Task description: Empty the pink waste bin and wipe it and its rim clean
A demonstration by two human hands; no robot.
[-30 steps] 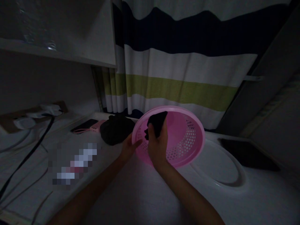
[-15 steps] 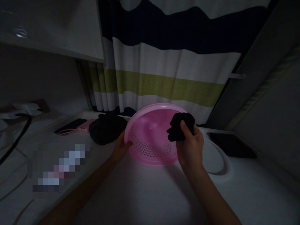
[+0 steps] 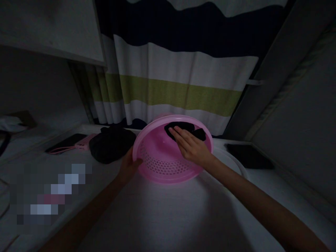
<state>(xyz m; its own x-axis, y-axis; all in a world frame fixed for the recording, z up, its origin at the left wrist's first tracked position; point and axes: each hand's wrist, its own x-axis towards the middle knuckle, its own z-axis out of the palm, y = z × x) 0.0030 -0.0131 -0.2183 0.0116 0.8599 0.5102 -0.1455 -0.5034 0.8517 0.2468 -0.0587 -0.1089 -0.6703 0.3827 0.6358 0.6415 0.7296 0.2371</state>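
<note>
Dim head view. The left hand (image 3: 129, 165) clamps fingers and thumb on the near-left rim of the pink perforated basket (image 3: 160, 159), tilting it open toward the viewer, so the right hand (image 3: 191, 146) can press a black cloth (image 3: 183, 127) flat-fingered, fingers together, against its far inner wall (basket at the white tabletop's (image 3: 162, 217) far edge). A black bag (image 3: 111, 143) lies just left.
</note>
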